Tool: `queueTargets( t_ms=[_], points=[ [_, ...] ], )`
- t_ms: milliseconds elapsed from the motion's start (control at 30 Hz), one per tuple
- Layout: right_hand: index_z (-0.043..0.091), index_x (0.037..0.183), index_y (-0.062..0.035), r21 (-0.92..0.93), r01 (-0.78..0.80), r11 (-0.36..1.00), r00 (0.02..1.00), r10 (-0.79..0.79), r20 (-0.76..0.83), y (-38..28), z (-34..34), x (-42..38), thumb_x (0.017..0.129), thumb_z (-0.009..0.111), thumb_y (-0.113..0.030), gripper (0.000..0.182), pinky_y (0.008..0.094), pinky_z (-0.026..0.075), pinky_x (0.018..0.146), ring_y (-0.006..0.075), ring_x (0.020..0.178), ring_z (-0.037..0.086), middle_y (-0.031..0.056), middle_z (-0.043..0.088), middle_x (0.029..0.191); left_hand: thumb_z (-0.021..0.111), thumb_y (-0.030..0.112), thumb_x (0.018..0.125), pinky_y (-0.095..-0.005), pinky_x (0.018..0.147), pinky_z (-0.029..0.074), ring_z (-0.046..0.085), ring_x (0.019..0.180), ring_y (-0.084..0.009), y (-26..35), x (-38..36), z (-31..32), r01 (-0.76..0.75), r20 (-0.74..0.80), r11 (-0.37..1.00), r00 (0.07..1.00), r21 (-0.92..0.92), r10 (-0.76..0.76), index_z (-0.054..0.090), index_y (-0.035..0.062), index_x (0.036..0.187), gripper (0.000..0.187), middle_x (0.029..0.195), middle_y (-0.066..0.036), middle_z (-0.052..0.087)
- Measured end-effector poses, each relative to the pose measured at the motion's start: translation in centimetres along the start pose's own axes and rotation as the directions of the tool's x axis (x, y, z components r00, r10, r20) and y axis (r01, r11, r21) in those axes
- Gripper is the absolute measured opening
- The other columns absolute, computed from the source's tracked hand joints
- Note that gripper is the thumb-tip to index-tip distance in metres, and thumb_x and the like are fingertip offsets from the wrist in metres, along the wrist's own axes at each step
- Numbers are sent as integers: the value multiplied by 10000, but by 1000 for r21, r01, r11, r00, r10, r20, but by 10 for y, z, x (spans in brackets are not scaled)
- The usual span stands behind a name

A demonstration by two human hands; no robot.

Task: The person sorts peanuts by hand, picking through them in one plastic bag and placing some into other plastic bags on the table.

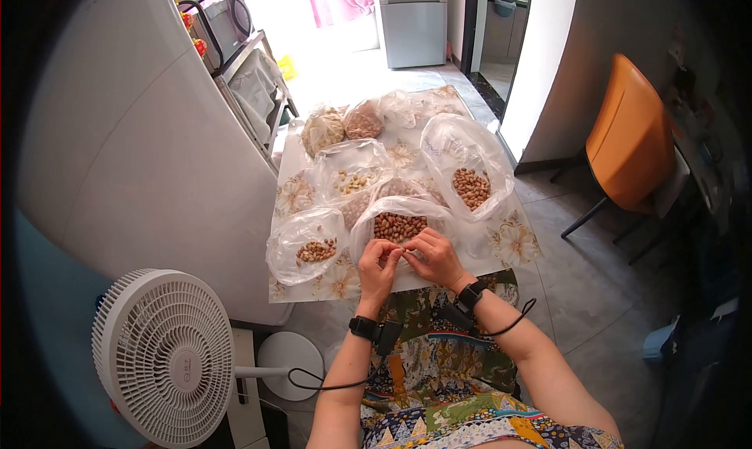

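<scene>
My left hand [378, 266] and my right hand [435, 258] meet fingertip to fingertip at the near edge of an open clear plastic bag [362, 234]. Both are closed in a pinch on a tiny piece that looks like a peanut [403, 250], mostly covered by the fingers. Inside that bag, just beyond my fingers, lies a heap of reddish-brown peanuts [398, 227]. To the left, another open bag [283, 249] has a smaller pile of peanuts [316, 251]. An open bag [440, 136] at the right holds more brown peanuts [471, 188].
Behind the middle, a bag [329, 161] contains pale yellowish pieces [352, 183]. Two filled bags, one pale [322, 131] and one pinkish-brown [363, 120], stand farther back on the flowered tablecloth [514, 241]. A white fan [168, 359] is at left, an orange chair [630, 136] at right.
</scene>
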State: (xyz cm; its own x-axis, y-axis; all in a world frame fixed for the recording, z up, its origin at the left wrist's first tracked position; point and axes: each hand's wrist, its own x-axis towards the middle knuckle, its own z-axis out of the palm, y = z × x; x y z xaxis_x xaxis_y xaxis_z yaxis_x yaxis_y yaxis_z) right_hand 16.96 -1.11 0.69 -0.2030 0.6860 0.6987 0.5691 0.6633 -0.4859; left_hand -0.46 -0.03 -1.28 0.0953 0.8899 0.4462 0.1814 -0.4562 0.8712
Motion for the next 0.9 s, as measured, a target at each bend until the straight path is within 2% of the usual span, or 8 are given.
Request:
queueTargets(
  t_ms=[333, 900],
  points=[
    [683, 895, -54, -4, 1, 1000, 1000, -1, -1, 1, 0, -1, 801, 773, -68, 131, 395, 533, 717, 285, 815, 632, 86, 664, 845, 750, 80, 920, -294, 667, 524, 644, 750, -169, 2, 0, 0, -2, 8, 1000, 1000, 21, 1, 714, 4, 949, 89, 951, -79, 673],
    [702, 912, -57, 4, -14, 1000, 1000, 14, 13, -2, -2, 0, 828, 771, -94, 115, 396, 523, 711, 286, 800, 622, 89, 661, 835, 702, 51, 946, -294, 687, 526, 644, 768, -175, 5, 1, -1, -1, 15, 1000, 1000, 24, 1, 700, -1, 955, 53, 953, -82, 668]
  ],
)
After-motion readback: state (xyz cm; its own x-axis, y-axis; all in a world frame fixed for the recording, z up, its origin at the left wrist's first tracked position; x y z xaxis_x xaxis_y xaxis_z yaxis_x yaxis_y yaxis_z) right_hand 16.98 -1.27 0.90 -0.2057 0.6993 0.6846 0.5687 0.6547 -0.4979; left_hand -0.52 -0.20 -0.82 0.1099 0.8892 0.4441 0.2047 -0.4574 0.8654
